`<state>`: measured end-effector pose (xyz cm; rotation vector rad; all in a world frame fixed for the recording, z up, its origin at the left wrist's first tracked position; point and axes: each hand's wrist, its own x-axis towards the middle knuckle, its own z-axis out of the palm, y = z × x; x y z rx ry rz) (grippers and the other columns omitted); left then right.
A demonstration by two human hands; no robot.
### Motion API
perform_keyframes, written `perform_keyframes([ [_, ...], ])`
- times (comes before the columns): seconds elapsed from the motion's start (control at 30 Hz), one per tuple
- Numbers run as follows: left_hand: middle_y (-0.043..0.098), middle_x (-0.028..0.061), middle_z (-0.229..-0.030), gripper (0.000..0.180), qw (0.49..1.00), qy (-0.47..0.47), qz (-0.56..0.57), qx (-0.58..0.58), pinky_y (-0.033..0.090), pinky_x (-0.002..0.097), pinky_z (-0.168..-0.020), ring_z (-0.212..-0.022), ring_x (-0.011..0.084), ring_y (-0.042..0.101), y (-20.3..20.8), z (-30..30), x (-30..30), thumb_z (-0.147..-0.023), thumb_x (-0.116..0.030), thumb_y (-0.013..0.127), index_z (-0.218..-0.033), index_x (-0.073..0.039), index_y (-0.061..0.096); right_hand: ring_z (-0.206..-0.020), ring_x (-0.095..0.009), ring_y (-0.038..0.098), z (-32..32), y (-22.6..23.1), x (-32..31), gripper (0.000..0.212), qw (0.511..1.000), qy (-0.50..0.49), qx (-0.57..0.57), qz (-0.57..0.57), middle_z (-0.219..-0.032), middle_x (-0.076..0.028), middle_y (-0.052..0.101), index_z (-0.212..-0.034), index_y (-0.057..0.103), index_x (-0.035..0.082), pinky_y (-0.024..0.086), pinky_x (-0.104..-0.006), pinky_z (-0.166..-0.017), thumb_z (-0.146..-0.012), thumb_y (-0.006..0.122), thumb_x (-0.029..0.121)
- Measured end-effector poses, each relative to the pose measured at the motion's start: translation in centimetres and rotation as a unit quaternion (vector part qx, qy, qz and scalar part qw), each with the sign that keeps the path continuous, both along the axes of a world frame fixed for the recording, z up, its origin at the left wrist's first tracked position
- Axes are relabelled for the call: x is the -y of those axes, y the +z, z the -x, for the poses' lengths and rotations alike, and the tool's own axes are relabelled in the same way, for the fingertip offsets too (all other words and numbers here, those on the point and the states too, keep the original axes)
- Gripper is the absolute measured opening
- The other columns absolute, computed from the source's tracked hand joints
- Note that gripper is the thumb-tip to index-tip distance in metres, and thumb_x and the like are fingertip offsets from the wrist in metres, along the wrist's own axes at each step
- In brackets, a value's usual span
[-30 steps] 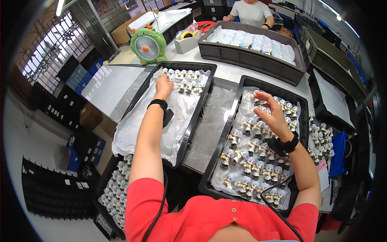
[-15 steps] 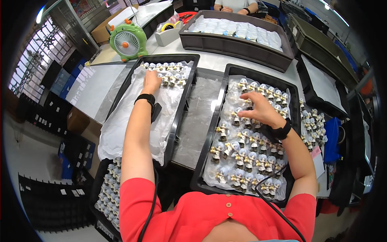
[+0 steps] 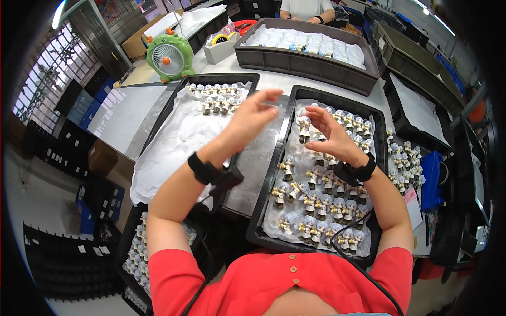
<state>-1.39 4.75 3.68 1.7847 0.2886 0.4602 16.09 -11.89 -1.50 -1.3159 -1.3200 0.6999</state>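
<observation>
My left hand is over the gap between two black trays, fingers stretched toward the right and apart, holding nothing. My right hand is above the right tray, thumb and fingers curved around a small figurine with pale hair and a white-and-gold outfit. The figurine stands upright at the fingertips; the exact contact is partly hidden. Below are several rows of similar figurines on a clear plastic liner. In the left tray, two short rows of figurines lie at the far end on white sheeting.
A green fan and a tape dispenser stand at the back left. A large grey-brown bin holds white-wrapped items; a person sits behind it. More figurines lie at the right and lower left. A cable crosses my right side.
My left hand has left the figurines in the left tray and swung right, opening its fingers. My right hand has shifted slightly, with a figurine now raised at its fingertips.
</observation>
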Motion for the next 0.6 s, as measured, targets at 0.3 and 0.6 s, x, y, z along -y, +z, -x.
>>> perform_keyframes([
  [0.3, 0.042, 0.0081, -0.125, 0.054, 0.982, -0.048, 0.177, 0.046, 0.047, 0.0295, -0.089, -0.103, 0.0151, 0.055, -3.3, -0.7, 4.9, -0.087, -0.009, 0.059, -0.135, -0.006, 0.037, -0.124, -0.019, 0.039, 1.1, 1.2, 0.5, 0.085, 0.979, 0.075, -0.190, -0.023, -0.132, -0.011, 0.039, -0.139, 0.026, 0.010, 0.028, -0.0321, -0.109, -0.069, 0.074, 0.000],
  [0.6, 0.040, 0.0105, -0.127, 0.064, 0.979, -0.032, 0.182, 0.090, 0.047, 0.0286, -0.088, -0.103, 0.0157, 0.055, -3.6, -0.4, 5.3, -0.084, -0.008, 0.065, -0.138, -0.006, 0.030, -0.127, -0.021, 0.040, 1.7, 0.9, 0.4, 0.085, 0.998, 0.008, 0.024, -0.060, -0.132, -0.012, 0.044, -0.140, 0.027, 0.009, 0.029, -0.0356, -0.109, -0.069, 0.073, 0.003],
])
